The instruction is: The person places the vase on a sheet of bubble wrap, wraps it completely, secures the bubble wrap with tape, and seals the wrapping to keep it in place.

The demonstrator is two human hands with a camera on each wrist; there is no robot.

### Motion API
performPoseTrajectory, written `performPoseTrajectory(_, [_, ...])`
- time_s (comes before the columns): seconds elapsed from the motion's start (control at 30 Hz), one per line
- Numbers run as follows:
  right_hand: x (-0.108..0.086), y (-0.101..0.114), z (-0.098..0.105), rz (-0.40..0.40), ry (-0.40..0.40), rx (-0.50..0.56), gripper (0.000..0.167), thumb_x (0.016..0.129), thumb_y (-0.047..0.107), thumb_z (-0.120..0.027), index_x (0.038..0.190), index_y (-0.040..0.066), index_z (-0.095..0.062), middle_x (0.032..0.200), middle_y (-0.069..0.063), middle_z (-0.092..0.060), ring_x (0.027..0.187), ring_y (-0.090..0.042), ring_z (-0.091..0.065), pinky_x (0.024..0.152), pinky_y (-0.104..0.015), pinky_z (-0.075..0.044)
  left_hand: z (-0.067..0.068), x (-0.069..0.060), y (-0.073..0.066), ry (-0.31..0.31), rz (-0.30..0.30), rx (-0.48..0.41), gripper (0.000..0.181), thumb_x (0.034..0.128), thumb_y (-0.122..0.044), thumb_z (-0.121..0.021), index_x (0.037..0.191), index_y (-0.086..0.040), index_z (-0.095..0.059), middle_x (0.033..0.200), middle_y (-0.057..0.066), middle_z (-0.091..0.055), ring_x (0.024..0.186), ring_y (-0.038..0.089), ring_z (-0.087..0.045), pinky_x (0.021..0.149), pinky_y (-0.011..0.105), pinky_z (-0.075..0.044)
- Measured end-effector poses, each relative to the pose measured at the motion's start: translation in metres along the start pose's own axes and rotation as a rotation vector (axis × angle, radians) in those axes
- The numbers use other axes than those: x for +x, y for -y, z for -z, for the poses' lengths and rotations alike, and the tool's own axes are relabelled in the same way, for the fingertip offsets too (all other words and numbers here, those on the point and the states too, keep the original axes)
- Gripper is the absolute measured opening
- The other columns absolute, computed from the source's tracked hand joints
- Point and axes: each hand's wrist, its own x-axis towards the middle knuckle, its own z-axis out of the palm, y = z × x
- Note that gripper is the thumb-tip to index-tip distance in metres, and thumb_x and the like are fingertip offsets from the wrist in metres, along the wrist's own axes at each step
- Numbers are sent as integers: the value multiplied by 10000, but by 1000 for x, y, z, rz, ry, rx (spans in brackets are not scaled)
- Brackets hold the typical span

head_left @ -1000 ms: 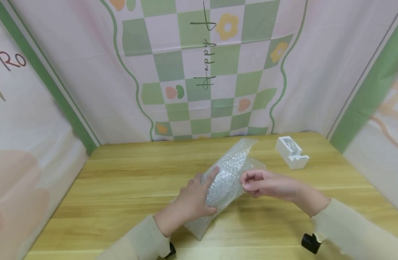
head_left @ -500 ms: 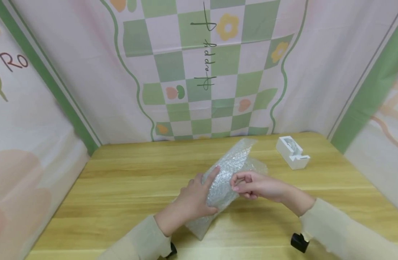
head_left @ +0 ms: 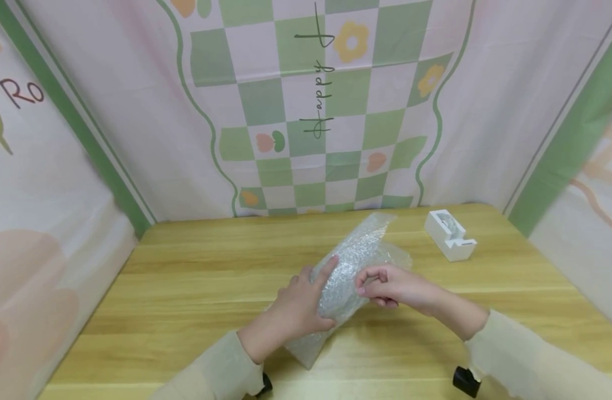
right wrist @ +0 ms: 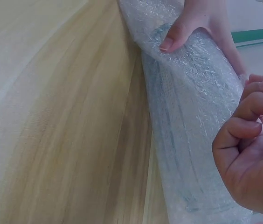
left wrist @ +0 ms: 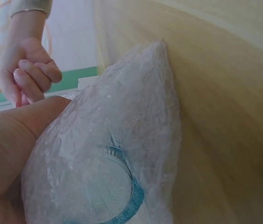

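Observation:
A bubble wrap bundle (head_left: 343,283) lies slantwise on the table. My left hand (head_left: 298,305) holds it, thumb on the near side and fingers spread over the top. Through the wrap, the left wrist view shows a round, clear end with a blue rim (left wrist: 131,196); the object's kind is unclear. My right hand (head_left: 398,286) is at the bundle's right side, fingers curled and thumb near the index fingertip. The right wrist view shows those curled fingers (right wrist: 250,116) beside the wrap. Whether they pinch a thin, clear strip or the wrap's edge cannot be made out.
A white tape dispenser (head_left: 451,236) with a clear roll stands at the table's back right. The wooden table (head_left: 195,266) ends at printed cloth hangings (head_left: 306,111) behind and at the sides. A black wrist device (head_left: 467,381) hangs below the right sleeve.
My right hand has moved left along the bundle, then shifted only slightly. My left hand and the bubble wrap bundle have stayed in place.

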Motion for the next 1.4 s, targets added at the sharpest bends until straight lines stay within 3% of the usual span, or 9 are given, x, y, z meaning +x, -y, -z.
performPoseTrajectory(0.43, [-4,5,-7,-90,-121,-4,239,985,159,-633,1056,-68,-652,634,63,-514,548,-36,-438,509,-151,-361,2,0,-1,1,8,2,1218,767,-403,-902,1657,-352,-72,1530,277,-387,1273,454,-524,894,653,-533])
performPoseTrajectory(0.77, [-10,-1,-7,-142,-164,77,343,1008,136,-613,1202,-146,-639,642,57,-563,515,2,-432,465,-119,-348,1,0,-1,5,9,10,1222,770,-413,-899,1657,-360,-61,1525,266,-392,1252,444,-538,896,645,-536])
performPoseTrajectory(1.0, [-12,-6,-5,-162,-199,87,351,992,141,-641,1208,-135,-656,613,81,-534,499,17,-412,453,-107,-348,0,1,0,-6,-2,14,1228,770,-423,-895,1656,-363,-46,1521,258,-399,1242,432,-547,888,631,-544])
performPoseTrajectory(1.13, [-12,-9,-8,-181,-270,84,303,975,155,-676,1124,-108,-698,604,86,-534,497,5,-413,455,-122,-352,0,1,0,-8,-5,16,1230,770,-423,-895,1656,-360,-44,1525,264,-395,1253,437,-539,891,636,-541])
performPoseTrajectory(1.4, [-7,-10,-25,-219,-486,34,191,932,210,-749,910,21,-752,586,62,-555,484,-33,-447,454,-163,-381,-1,1,0,-11,-11,34,1232,769,-429,-896,1658,-349,-47,1517,267,-404,1231,439,-556,871,634,-551])
